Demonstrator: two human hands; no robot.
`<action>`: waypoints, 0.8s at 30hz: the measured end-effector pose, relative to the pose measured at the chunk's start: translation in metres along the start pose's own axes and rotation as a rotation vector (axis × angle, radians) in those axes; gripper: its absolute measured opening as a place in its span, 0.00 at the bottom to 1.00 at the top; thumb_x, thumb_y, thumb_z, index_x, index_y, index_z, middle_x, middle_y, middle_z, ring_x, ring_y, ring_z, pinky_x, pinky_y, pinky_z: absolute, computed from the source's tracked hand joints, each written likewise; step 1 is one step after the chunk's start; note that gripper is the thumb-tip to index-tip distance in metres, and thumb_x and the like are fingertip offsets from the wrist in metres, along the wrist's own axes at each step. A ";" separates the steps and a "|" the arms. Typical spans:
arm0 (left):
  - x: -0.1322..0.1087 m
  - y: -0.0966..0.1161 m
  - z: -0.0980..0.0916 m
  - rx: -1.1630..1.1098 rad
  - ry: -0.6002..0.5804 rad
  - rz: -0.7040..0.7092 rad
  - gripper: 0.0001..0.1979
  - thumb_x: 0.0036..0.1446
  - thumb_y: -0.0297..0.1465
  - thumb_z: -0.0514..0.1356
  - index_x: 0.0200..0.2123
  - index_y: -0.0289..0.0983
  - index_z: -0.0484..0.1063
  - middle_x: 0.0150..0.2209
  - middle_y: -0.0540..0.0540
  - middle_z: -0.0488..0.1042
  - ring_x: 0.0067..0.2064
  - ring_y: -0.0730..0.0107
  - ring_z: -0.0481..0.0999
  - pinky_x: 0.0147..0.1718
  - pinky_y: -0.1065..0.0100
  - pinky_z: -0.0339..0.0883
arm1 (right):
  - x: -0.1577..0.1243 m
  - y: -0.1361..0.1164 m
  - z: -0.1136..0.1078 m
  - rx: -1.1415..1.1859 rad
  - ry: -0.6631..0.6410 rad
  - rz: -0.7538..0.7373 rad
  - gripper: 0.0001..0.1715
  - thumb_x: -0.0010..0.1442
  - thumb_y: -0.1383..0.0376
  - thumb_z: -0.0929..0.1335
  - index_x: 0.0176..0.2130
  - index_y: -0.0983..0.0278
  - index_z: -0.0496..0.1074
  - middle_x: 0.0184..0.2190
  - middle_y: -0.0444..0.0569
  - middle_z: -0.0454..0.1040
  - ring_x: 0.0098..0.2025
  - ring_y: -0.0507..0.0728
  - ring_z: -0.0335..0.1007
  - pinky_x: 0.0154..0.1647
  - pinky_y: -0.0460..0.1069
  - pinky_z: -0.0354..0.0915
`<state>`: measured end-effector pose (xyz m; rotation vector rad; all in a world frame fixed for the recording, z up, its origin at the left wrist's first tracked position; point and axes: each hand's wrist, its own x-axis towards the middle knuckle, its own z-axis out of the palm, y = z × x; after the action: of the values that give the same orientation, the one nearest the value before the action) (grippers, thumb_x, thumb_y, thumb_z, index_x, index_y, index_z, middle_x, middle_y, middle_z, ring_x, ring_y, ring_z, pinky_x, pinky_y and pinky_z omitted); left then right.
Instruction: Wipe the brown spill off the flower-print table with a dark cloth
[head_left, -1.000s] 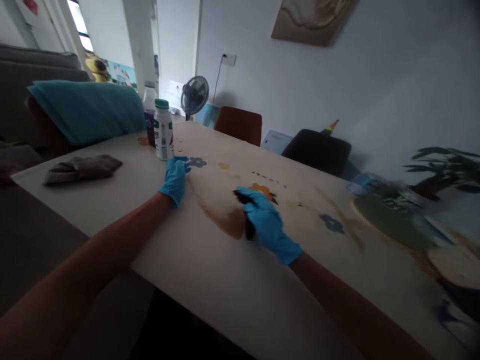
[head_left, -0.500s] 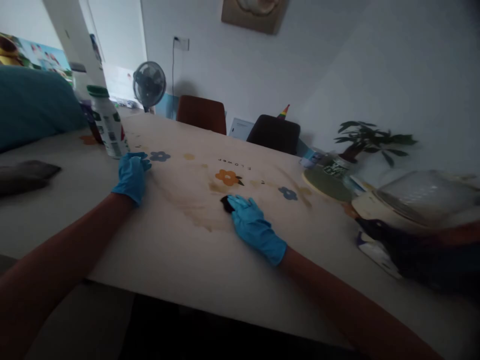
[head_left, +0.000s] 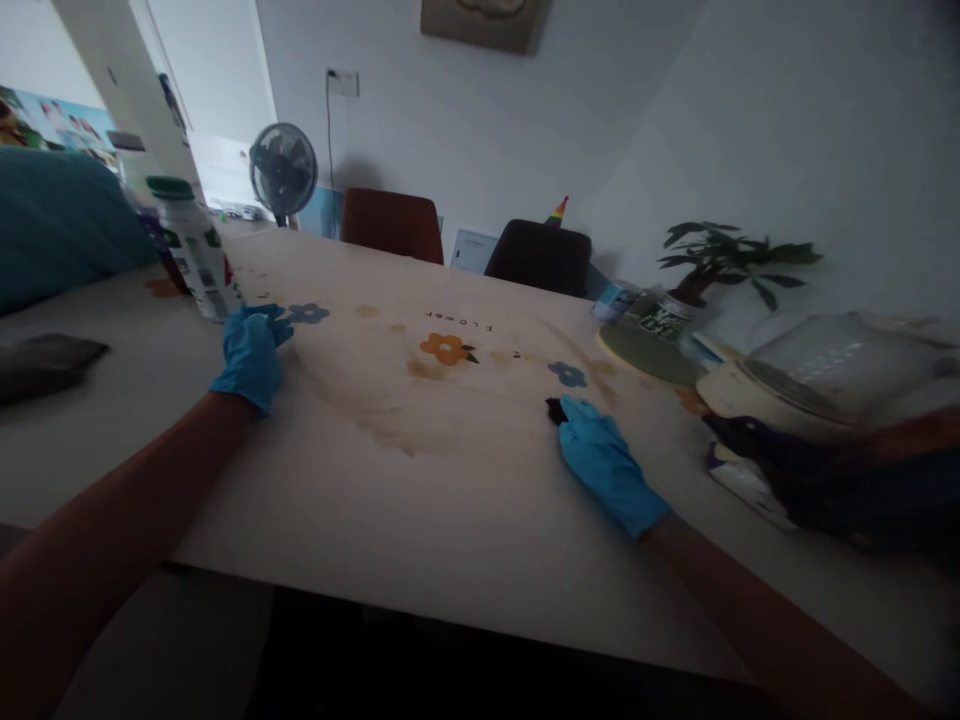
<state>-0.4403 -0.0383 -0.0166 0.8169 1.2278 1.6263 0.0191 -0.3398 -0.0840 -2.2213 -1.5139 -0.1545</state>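
Note:
My right hand (head_left: 604, 455), in a blue glove, presses flat on a small dark cloth (head_left: 556, 411) against the white table (head_left: 450, 520). Most of the cloth is hidden under the palm and fingers; only a dark edge shows at the fingertips. Brownish smears (head_left: 390, 420) mark the tabletop between my two hands. On the left, my gloved left hand (head_left: 251, 358) rests on the table with its fingers stretched out. Its fingertips are close to the base of a white bottle with a green cap (head_left: 196, 255); whether they touch it I cannot tell.
A grey cloth (head_left: 52, 365) lies at the left. To the right stand a potted plant (head_left: 670, 318) on a green round mat (head_left: 637, 350), a pot with a clear lid (head_left: 780, 405), and a blurred dark shape (head_left: 810, 470). Two chairs, one brown (head_left: 394, 225), one black (head_left: 540, 255), stand behind.
My right hand has slid to the right across the table with the dark cloth under it. My left hand stays beside the bottle. The view has shifted slightly.

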 end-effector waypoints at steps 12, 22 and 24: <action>-0.002 -0.007 0.000 -0.060 -0.066 0.043 0.10 0.73 0.23 0.58 0.40 0.40 0.75 0.42 0.49 0.83 0.46 0.65 0.84 0.71 0.50 0.81 | 0.094 -0.183 0.059 0.147 -0.169 -0.107 0.21 0.80 0.65 0.68 0.65 0.63 0.84 0.72 0.67 0.83 0.77 0.78 0.77 0.89 0.80 0.55; 0.004 -0.018 -0.005 -0.021 -0.083 0.085 0.08 0.66 0.25 0.60 0.42 0.41 0.78 0.44 0.47 0.86 0.48 0.61 0.86 0.71 0.45 0.83 | 0.129 -0.329 0.096 0.088 -0.319 -0.399 0.15 0.87 0.65 0.72 0.67 0.64 0.84 0.75 0.55 0.82 0.81 0.71 0.73 0.90 0.79 0.54; 0.007 -0.020 -0.005 -0.020 -0.069 0.076 0.09 0.66 0.23 0.58 0.42 0.39 0.78 0.46 0.45 0.85 0.46 0.63 0.85 0.71 0.45 0.83 | 0.139 -0.338 0.099 0.071 -0.321 -0.410 0.14 0.86 0.63 0.75 0.65 0.64 0.85 0.71 0.56 0.84 0.78 0.71 0.76 0.87 0.78 0.60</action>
<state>-0.4420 -0.0324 -0.0375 0.9091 1.1426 1.6550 -0.2480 -0.0782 -0.0257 -1.9208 -2.1019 0.1383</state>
